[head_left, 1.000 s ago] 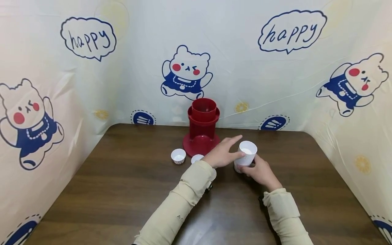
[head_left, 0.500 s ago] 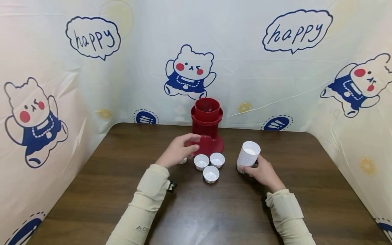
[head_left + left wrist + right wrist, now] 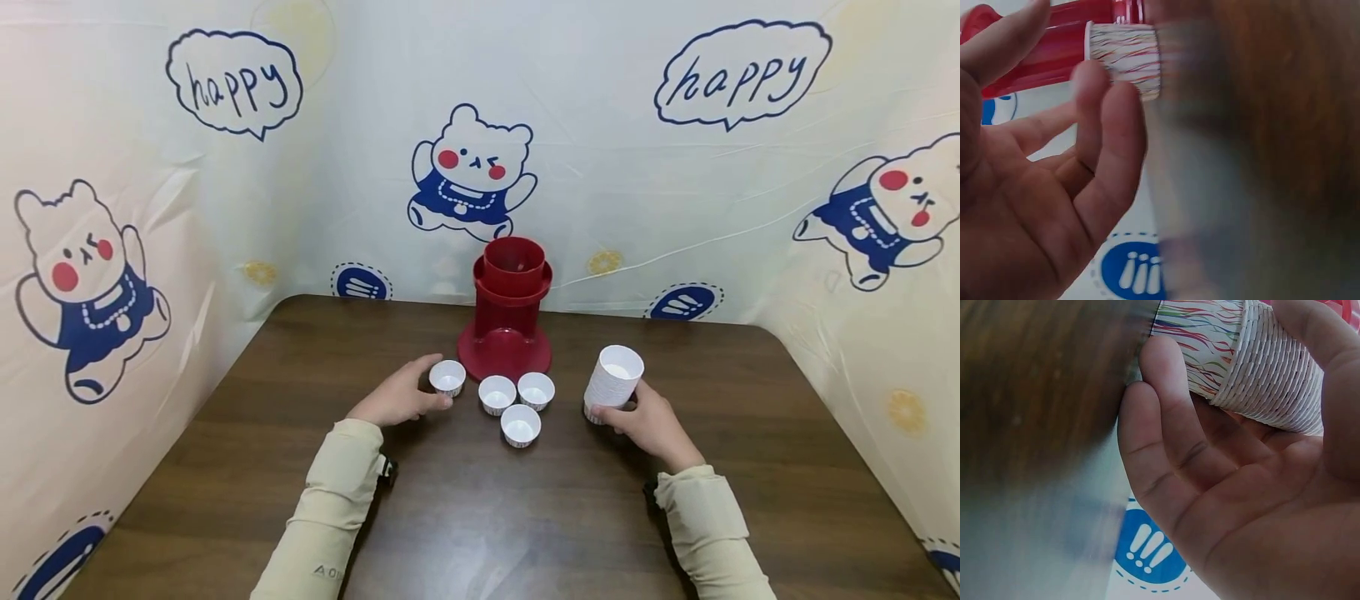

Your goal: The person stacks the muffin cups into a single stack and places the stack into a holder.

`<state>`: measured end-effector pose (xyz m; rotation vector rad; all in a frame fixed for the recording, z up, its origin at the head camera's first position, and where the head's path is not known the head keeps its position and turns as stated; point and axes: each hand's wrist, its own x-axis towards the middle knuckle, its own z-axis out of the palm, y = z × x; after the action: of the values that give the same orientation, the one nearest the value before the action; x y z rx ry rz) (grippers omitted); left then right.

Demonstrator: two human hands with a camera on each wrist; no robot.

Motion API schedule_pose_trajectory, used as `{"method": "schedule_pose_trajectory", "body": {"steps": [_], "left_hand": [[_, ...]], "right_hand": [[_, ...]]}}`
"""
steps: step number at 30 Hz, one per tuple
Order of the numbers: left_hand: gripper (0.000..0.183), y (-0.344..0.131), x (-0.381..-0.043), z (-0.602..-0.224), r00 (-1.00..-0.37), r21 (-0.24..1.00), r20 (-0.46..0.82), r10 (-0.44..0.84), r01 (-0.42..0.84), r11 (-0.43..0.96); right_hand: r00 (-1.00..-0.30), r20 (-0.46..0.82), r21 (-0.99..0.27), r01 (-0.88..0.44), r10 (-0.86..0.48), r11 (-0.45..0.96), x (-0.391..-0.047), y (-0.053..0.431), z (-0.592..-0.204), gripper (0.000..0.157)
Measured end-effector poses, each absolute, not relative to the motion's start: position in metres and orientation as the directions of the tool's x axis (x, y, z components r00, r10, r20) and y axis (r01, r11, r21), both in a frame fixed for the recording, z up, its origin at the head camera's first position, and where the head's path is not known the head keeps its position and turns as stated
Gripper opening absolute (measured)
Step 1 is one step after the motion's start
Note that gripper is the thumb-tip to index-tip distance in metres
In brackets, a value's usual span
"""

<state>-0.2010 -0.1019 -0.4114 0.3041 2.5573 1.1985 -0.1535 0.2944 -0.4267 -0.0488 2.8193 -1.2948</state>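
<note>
My left hand (image 3: pixel 397 395) is around the left side of a small white paper baking cup (image 3: pixel 447 378), which stands upright on the table. In the left wrist view the fingers (image 3: pixel 1124 125) are loosely bent beside this striped cup (image 3: pixel 1125 56), and the thumb stands apart from its rim. My right hand (image 3: pixel 651 423) grips a tall stack of paper baking cups (image 3: pixel 617 383) low down, slightly tilted. The nested rims and colourful streaked side of the stack (image 3: pixel 1266 369) show in the right wrist view. Three single cups (image 3: pixel 521 426) stand in a cluster between the hands.
A dark red plastic stand (image 3: pixel 507 333) with a cylinder on top and a round base sits at the back middle, close behind the cups. Beneath everything is a brown wooden table (image 3: pixel 465 533), with a printed cloth (image 3: pixel 585 167) hanging behind and at both sides.
My left hand has moved from the stack leftwards, past the clustered cups, to the leftmost cup. My right hand keeps its hold on the stack. The view has shifted slightly.
</note>
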Motion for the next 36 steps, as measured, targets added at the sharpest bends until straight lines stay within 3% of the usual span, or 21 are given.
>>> {"method": "schedule_pose_trajectory", "body": {"steps": [12, 21, 36], "left_hand": [[0.080, -0.093, -0.207, -0.417, -0.950, 0.755, -0.215, 0.227, -0.014, 0.656], [0.070, -0.082, -0.210, -0.420, -0.966, 0.654, -0.134, 0.221, 0.082, 0.752], [0.060, -0.091, -0.214, -0.417, -0.983, 0.820, 0.031, 0.180, 0.128, 0.557]], "right_hand": [[-0.999, -0.020, -0.755, -0.016, -0.048, 0.655, -0.156, 0.294, -0.426, 0.064], [-0.999, -0.014, -0.769, -0.016, -0.042, 0.639, -0.153, 0.294, -0.426, 0.060], [-0.999, -0.006, -0.761, -0.029, -0.052, 0.648, -0.152, 0.295, -0.427, 0.059]]}}
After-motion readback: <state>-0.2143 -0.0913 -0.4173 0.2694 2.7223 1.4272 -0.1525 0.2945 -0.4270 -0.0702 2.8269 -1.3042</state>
